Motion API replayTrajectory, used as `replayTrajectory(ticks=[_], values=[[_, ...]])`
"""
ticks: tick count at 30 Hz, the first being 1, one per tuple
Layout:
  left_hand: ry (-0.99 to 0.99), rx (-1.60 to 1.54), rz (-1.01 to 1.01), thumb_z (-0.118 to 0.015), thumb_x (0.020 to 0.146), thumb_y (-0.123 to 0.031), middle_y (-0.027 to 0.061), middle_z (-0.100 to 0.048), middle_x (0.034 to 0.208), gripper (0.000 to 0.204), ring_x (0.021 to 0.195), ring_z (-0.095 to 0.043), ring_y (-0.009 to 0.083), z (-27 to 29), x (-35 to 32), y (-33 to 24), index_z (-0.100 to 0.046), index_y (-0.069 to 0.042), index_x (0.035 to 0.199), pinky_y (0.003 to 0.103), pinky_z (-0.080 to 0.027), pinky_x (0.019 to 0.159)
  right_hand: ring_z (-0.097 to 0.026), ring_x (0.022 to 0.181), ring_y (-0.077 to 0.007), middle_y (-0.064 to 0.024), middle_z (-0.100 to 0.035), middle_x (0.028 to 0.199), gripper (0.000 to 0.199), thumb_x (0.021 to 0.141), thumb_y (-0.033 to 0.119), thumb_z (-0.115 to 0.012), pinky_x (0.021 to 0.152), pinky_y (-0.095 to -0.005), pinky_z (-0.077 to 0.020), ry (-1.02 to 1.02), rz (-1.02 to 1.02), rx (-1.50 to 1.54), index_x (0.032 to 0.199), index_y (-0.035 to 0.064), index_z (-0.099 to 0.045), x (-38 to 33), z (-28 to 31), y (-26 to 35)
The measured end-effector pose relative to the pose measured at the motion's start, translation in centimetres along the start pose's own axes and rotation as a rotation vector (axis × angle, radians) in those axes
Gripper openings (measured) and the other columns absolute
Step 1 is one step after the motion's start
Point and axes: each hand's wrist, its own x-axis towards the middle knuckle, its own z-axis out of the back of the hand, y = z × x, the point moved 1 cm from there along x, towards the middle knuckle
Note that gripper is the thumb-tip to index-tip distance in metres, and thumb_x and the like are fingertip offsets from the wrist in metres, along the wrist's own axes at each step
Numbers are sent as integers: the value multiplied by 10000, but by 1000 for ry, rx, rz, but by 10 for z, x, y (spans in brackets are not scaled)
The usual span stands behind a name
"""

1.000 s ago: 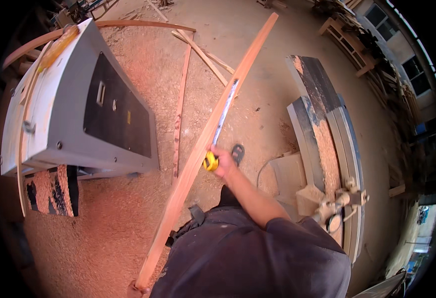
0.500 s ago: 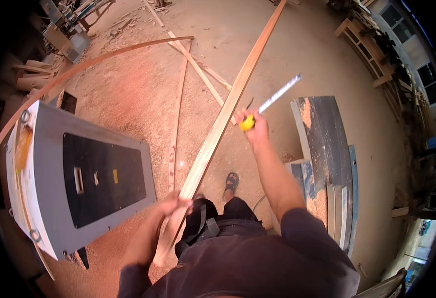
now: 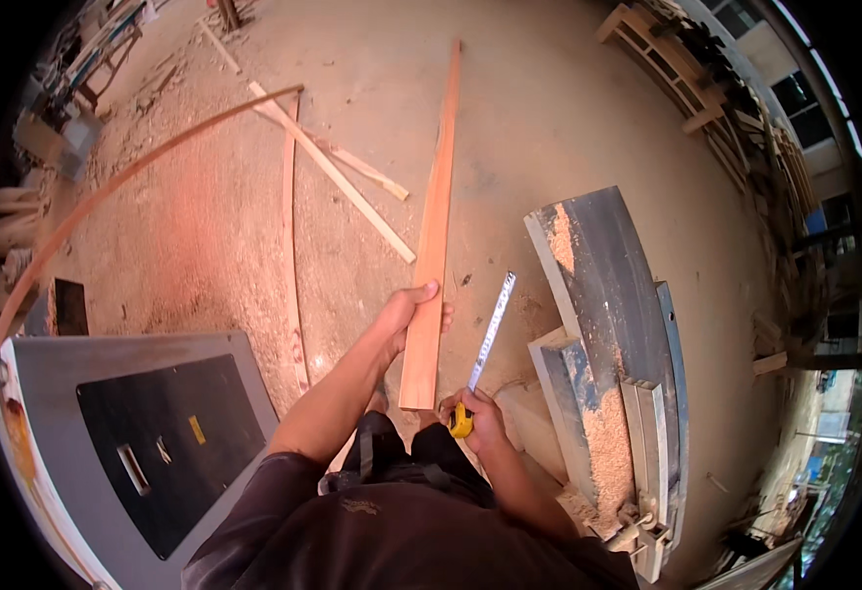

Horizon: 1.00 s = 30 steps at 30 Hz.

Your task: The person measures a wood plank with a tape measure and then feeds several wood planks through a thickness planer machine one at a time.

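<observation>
A long, pale wooden board [image 3: 434, 226] points away from me, its near end a little above my legs. My left hand [image 3: 416, 313] is closed around it near that end, thumb on the upper face and fingertips showing past the right edge. In my right hand [image 3: 482, 418] sits a yellow and black tape measure [image 3: 461, 421], gripped just right of the board's near end. Its white blade [image 3: 491, 332] sticks out, slanting up and to the right, apart from the board.
At the left stands a grey machine cabinet [image 3: 254, 356] with a black panel. Dark metal machine parts [image 3: 603, 265] strewn with wood shavings stand at the right. Several wooden strips [image 3: 338, 182] lie across the dusty floor. A wooden rack [image 3: 662, 59] is at the far right.
The board has swung from a rightward slant to nearly straight ahead. My left hand has shifted forward and right; my right hand has drawn back with the tape measure beside the board's near end.
</observation>
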Motion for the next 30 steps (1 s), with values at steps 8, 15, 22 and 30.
replayTrajectory(ticks=[8, 15, 22, 30], values=[[184, -157, -208, -343, 981, -570, 138, -611, 764, 608, 619, -602, 258, -131, -9, -53, -556, -3, 1033, 365, -526, 568, -655, 834, -340, -272, -624, 1149, 278, 960, 275, -535, 717, -435, -541, 411, 314, 221, 939, 3, -587, -85, -106, 96], [561, -429, -274, -276, 942, -663, 59, -482, 612, 688, 517, -435, 203, -231, 11, -44, -562, -42, 866, 337, -373, 486, -657, 925, -370, -301, -554, 1260, 271, 969, 298, -539, 758, -434, -546, 655, 575, 253, 956, 30, -574, -124, -143, 205], [383, -324, -222, -209, 960, -661, 100, -561, 690, 694, 578, -525, 270, -299, 29, 10, -559, -63, 928, 396, -448, 538, -656, 863, -378, -300, -618, 1127, 279, 982, 296, -495, 741, -452, -534, 429, 701, 186, 915, 34, -563, -142, -73, 255], [582, 136, 244, -108, 959, -651, 104, -527, 617, 835, 440, -389, 198, -345, 23, 151, -540, 41, 1139, 370, -416, 468, -651, 752, -338, -252, -663, 956, 233, 956, 271, -532, 662, -428, -534, 136, 773, 173, 901, 44, -543, -145, 93, 278]])
